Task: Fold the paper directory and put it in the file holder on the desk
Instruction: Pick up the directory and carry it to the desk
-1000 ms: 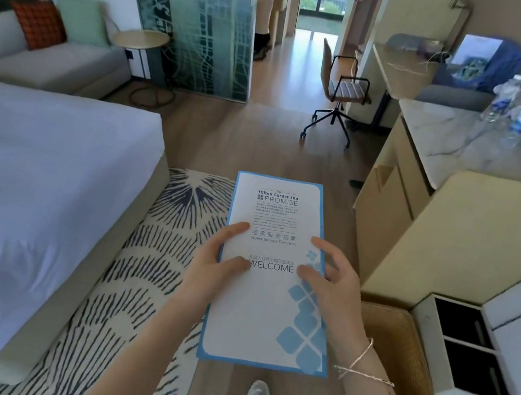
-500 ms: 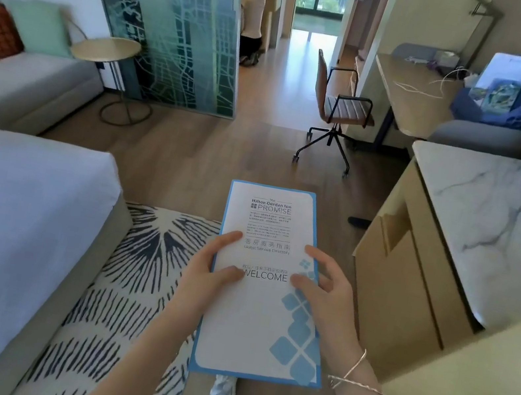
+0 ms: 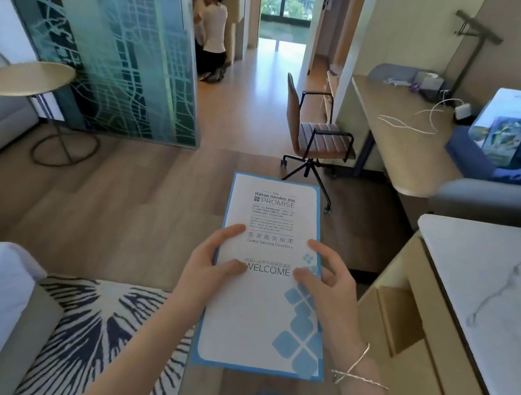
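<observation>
blue-edged paper directory [image 3: 263, 302] (one, folded), pinched by left hand [image 3: 206, 278], right hand [image 3: 329, 293].

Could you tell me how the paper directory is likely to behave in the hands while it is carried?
The paper directory stays flat beyond both grips, so it is probably fairly stiff. It looks thin, likely light. Left hand and right hand pinch its edges; the surface may be slick.
</observation>
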Demonstrator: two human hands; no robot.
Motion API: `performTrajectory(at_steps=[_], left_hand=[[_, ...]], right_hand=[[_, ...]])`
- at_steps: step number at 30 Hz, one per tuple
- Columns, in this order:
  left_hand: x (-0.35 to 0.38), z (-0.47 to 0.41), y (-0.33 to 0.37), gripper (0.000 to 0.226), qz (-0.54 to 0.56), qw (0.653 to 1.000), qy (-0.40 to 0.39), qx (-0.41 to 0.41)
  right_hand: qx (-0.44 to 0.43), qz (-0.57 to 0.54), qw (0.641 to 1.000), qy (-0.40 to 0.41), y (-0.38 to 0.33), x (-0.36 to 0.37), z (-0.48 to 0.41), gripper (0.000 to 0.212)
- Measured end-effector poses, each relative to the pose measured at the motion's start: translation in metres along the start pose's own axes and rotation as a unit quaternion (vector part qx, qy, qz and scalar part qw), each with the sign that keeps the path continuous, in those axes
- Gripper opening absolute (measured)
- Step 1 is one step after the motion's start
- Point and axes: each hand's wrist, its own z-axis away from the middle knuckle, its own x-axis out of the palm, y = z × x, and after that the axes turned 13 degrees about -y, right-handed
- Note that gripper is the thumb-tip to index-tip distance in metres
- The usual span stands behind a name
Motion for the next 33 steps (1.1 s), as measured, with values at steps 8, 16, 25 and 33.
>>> performTrajectory(at_steps=[8,16,25,33], left_hand=[[-0.008,-0.241,0.004,0.057,0.009,0.999,0.039,-0.006],[-0.026,-0.428,0.051,0.054,-0.007,0.997,0.068,0.023],[-0.070,-0.615,0.061,0.053,0.000,0.999,0.046,0.016],[-0.067,-0.820,0.095,0.054,-0.001,0.993,-0.116,0.003]], right_hand=[[0.016,0.009,0.999,-0.027,-0.016,-0.071,-0.246,0.040],[0.019,0.005,0.997,-0.073,-0.073,-0.107,-0.442,0.042],[0.009,-0.008,0.999,-0.038,-0.080,-0.124,-0.620,0.043],[-0.014,-0.044,0.994,0.103,-0.111,-0.171,-0.750,0.040]])
